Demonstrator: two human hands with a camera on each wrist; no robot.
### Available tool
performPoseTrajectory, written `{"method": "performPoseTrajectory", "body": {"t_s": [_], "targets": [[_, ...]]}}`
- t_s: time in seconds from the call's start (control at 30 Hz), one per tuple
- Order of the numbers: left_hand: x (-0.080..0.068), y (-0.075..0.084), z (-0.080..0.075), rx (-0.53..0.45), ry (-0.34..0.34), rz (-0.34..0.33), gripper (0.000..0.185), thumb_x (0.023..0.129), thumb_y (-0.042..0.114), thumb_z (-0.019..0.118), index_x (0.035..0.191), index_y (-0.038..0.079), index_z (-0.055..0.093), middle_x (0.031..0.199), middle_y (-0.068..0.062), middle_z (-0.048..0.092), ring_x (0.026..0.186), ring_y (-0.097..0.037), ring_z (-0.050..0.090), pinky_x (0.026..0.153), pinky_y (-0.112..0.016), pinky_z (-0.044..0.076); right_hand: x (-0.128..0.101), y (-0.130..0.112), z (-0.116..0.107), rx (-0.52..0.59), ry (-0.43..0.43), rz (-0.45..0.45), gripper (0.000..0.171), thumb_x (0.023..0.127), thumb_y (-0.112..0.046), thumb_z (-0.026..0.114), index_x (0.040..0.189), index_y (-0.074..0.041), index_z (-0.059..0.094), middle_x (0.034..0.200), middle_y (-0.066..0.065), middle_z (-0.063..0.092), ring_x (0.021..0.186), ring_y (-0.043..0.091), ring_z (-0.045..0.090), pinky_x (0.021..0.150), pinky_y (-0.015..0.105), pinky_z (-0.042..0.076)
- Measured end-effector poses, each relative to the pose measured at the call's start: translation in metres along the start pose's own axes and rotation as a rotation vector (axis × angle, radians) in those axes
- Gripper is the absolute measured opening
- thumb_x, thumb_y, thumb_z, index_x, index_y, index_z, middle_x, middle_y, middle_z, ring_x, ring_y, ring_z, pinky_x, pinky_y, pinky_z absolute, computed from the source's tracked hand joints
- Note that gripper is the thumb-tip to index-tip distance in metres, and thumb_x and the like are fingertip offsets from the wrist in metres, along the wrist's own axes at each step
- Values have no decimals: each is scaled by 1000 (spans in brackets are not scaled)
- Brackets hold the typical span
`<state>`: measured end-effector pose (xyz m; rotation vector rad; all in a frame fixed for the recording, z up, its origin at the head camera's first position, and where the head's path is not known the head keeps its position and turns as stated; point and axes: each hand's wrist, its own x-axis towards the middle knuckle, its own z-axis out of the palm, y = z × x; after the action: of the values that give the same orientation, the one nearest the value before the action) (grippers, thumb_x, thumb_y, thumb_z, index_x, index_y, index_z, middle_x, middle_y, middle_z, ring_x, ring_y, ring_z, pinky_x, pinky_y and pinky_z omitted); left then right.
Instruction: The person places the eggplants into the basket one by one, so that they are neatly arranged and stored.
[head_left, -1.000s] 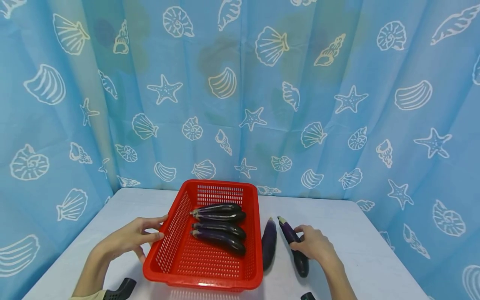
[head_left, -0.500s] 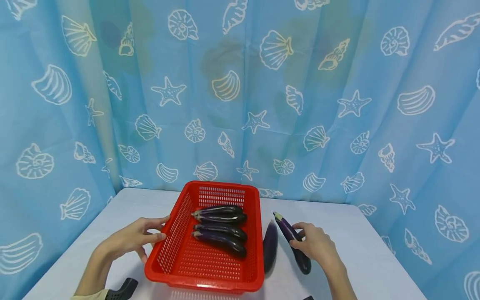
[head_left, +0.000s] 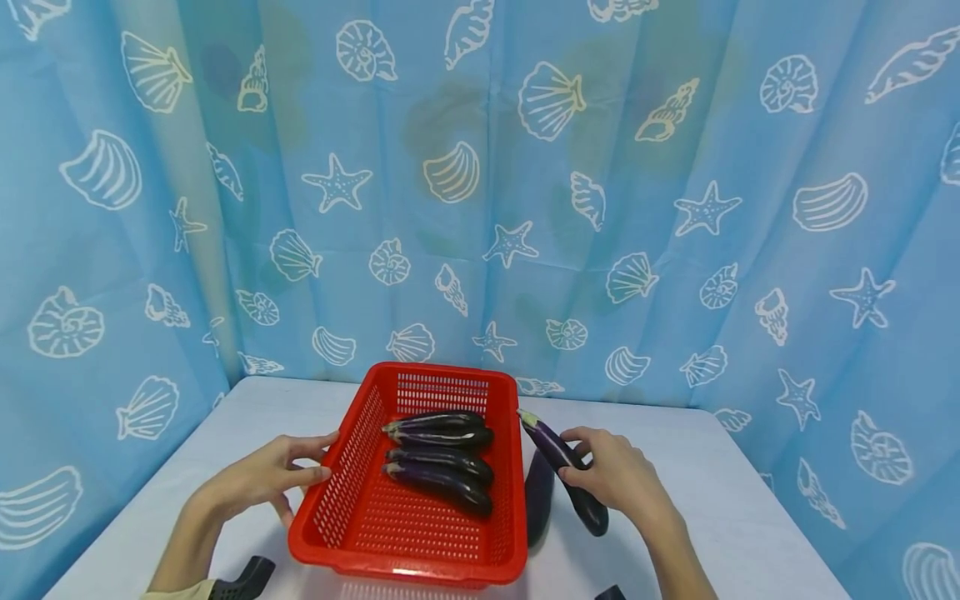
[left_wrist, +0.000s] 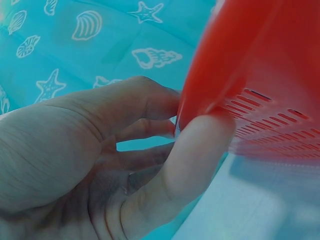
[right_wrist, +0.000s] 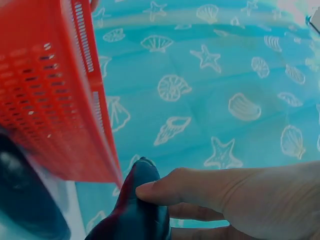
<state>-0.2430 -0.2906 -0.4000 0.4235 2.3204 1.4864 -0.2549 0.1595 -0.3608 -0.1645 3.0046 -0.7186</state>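
My right hand (head_left: pixel 611 477) grips a dark purple eggplant (head_left: pixel 561 467) and holds it lifted, tilted, its stem end near the right rim of a red plastic basket (head_left: pixel 341 483). In the right wrist view the fingers (right_wrist: pixel 200 190) curl over the eggplant (right_wrist: pixel 137 210) beside the basket wall (right_wrist: pixel 55 100). My left hand (head_left: pixel 262 477) holds the basket's left rim, thumb on the edge; the left wrist view shows the thumb (left_wrist: pixel 190 160) pressed on the red rim (left_wrist: pixel 220 75). Several eggplants (head_left: pixel 442 454) lie in the basket. Another eggplant (head_left: pixel 538 498) lies on the table beside the basket.
The white table (head_left: pixel 712 492) stands against a blue curtain (head_left: pixel 480 192) printed with shells and starfish, which wraps round the back and both sides. Dark wrist-mount parts (head_left: pixel 243 577) show at the bottom edge.
My right hand has lifted its eggplant off the table and carried it left toward the basket's right rim. The left hand stays on the basket.
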Motion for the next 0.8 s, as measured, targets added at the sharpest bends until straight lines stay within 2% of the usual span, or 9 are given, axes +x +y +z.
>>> {"method": "performPoseTrajectory", "body": {"t_s": [0.4, 0.6, 0.8], "targets": [[0, 0, 1, 12, 7, -1, 74, 95, 25, 65, 152, -3, 27, 134, -28, 57, 97, -25, 71, 62, -46, 61, -6, -37, -9, -26, 22, -90, 48, 79, -21, 81, 124, -14, 66, 96, 8, 70, 66, 15, 60, 59, 31, 58], [0, 0, 0, -5, -3, 6, 72, 96, 23, 63, 151, -4, 28, 133, -28, 57, 95, -25, 71, 60, -46, 61, -7, -53, -9, -44, 7, -150, 46, 79, -20, 81, 122, -14, 67, 94, 6, 70, 69, 15, 61, 61, 33, 59], [-1, -1, 0, -5, -8, 12, 71, 96, 23, 63, 151, -3, 29, 134, -27, 57, 94, -26, 71, 62, -46, 60, -7, -69, -8, -62, -23, -221, 45, 79, -19, 81, 121, -13, 67, 100, 7, 71, 74, 16, 61, 64, 35, 61]]}}
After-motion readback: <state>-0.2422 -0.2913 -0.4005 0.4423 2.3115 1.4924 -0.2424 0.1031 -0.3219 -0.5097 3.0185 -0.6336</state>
